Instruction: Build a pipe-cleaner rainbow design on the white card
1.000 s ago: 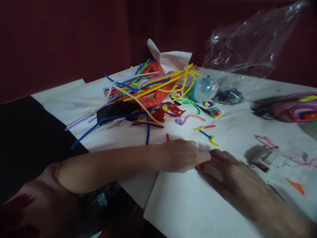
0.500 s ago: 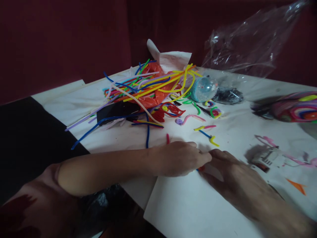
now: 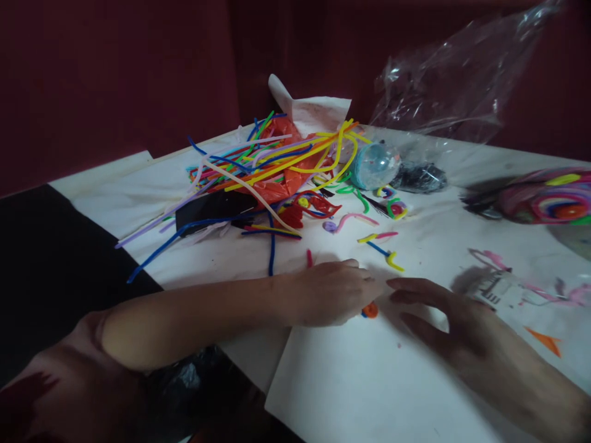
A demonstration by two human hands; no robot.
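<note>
Had the left hand [image 3: 373, 289] bent low over the paper [image 3: 346, 384], fingers curled narrow and partly hidden, so could not tell whether gripping or merely touching the orange coil [image 3: 370, 309] just beside their tips, in the gap toward the right hand [image 3: 396, 300]. Had the right hand apart on the coil's other side, thumb and fingers spread wide. Saw pipe cleaners [image 3: 277, 168] heaped on the desk [image 3: 443, 243] beyond the left hand, a ball [image 3: 376, 166] past its fingertips, and an orange scrap [image 3: 545, 340] right of the right hand.
</note>
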